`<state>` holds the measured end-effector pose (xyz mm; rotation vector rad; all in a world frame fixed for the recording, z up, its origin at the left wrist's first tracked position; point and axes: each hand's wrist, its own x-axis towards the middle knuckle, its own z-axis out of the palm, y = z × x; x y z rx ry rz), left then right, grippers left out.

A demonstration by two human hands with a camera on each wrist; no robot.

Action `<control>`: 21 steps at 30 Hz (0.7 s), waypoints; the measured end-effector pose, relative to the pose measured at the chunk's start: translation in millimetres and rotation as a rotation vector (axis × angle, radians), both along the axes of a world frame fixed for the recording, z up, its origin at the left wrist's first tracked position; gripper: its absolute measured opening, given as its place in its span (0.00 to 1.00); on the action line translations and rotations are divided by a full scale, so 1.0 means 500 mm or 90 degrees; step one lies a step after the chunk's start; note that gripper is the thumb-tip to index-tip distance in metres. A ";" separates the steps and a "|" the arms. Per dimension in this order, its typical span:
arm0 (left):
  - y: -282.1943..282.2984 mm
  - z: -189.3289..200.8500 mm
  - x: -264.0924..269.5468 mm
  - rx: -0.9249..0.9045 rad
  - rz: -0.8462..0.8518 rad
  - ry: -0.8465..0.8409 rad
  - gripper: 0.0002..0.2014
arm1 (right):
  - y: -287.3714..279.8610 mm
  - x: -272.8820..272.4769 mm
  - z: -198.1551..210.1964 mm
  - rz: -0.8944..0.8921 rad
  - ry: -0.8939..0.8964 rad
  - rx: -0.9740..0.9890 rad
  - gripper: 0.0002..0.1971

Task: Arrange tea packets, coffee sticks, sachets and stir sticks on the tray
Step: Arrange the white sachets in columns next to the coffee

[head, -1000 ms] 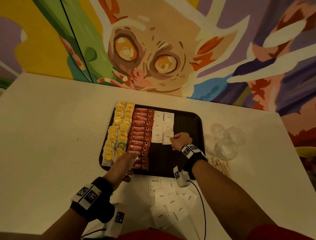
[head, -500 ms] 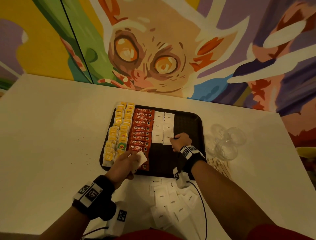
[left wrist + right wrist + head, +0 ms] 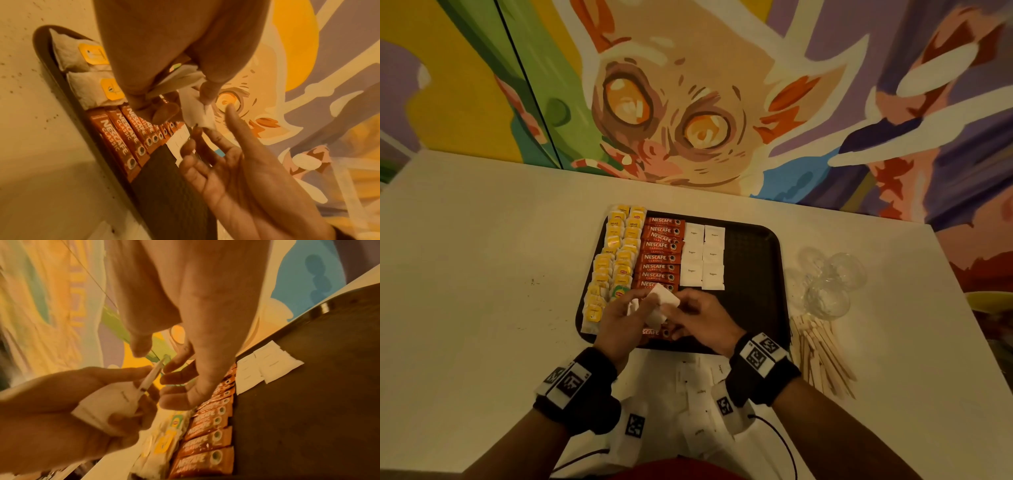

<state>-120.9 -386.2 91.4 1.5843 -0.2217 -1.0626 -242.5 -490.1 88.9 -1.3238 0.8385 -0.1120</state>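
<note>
The left hand pinches a small stack of white sachets above the near part of the dark tray, where the right hand, fingers loosely spread, touches the stack's edge beside the coffee sticks.

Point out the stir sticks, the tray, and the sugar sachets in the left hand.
stir sticks [image 3: 822, 353]: head view, middle of the wooden bundle.
tray [image 3: 753, 274]: head view, bare dark floor.
sugar sachets [image 3: 664, 301]: head view, top white sachet.
left hand [image 3: 619, 322]: head view, back of hand.
</note>
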 end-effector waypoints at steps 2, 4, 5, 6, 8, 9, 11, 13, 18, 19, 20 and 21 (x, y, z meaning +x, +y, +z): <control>0.000 -0.003 -0.002 0.004 0.001 0.020 0.07 | 0.014 -0.004 0.004 0.014 -0.022 -0.022 0.10; 0.000 -0.002 -0.005 0.003 -0.008 0.022 0.05 | 0.019 -0.006 0.005 -0.009 -0.028 -0.025 0.09; 0.000 -0.001 -0.006 0.002 -0.014 0.016 0.05 | 0.019 -0.007 0.004 -0.029 -0.029 -0.018 0.08; 0.001 -0.002 -0.007 0.002 -0.020 0.011 0.04 | 0.018 -0.007 0.002 -0.051 -0.029 -0.007 0.08; 0.003 -0.002 -0.008 0.001 -0.026 0.010 0.04 | 0.017 -0.009 -0.005 -0.084 -0.026 0.006 0.08; 0.004 -0.004 -0.009 0.001 -0.025 0.012 0.04 | 0.018 -0.011 -0.008 -0.092 -0.029 0.012 0.10; 0.004 -0.008 -0.008 0.004 -0.019 0.018 0.04 | 0.020 -0.011 -0.012 -0.097 -0.034 0.022 0.14; 0.002 -0.009 -0.007 0.005 -0.012 0.024 0.04 | 0.018 -0.011 -0.016 -0.100 -0.033 0.015 0.16; 0.006 -0.014 0.000 0.033 -0.010 0.025 0.05 | -0.014 -0.007 -0.053 -0.198 0.032 -0.026 0.10; 0.007 -0.014 0.001 0.039 -0.014 0.030 0.06 | -0.023 -0.007 -0.063 -0.217 0.059 -0.039 0.09; 0.009 -0.015 0.002 0.045 -0.018 0.032 0.08 | -0.032 -0.007 -0.073 -0.233 0.086 -0.053 0.08; 0.011 -0.016 0.002 0.047 -0.020 0.032 0.09 | -0.041 -0.007 -0.083 -0.244 0.114 -0.067 0.09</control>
